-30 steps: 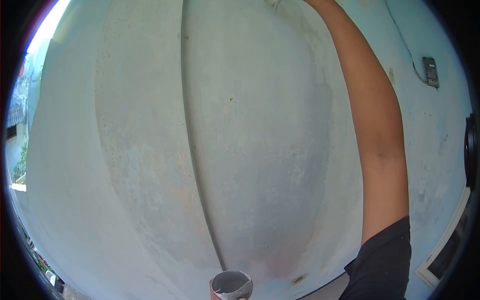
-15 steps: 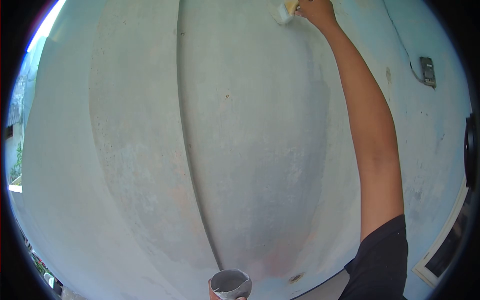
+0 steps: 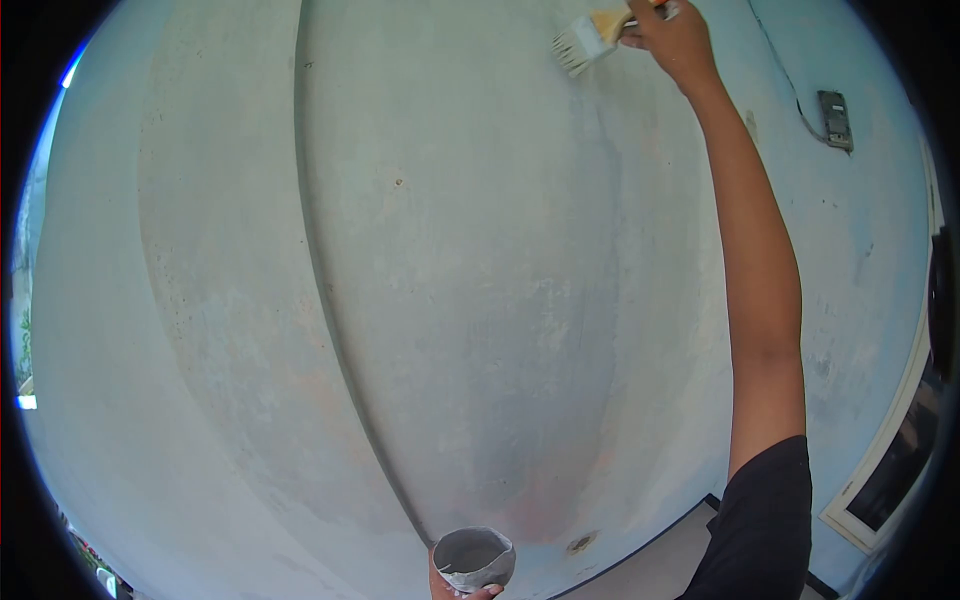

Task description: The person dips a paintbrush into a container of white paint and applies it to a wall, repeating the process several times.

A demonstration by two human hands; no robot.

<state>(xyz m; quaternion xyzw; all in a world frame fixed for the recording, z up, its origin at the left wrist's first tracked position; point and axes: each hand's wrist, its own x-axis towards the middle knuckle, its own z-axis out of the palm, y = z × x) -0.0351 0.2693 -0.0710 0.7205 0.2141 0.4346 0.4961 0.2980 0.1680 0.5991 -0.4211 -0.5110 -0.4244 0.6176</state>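
Observation:
At the top of the view my right hand is closed around the handle of a wide paintbrush. Its pale bristles, clumped into separate tufts, point left and down against the pale blue-green wall. My right arm stretches up the right side, in a dark short sleeve. Low in the middle, my left hand grips a rough-rimmed grey cup, with its mouth tilted toward me. The cup's inside is coated grey; most of my left hand is hidden behind it.
A raised vertical strip runs down the wall to near the cup. On the right hang a small dark box and its cable. A light-framed window stands at lower right, and a round hole marks the lower wall.
My right hand and the paintbrush have come slightly down and right in the view, showing more bristles. The wall has shifted left as the camera turned; the cup sits a little higher.

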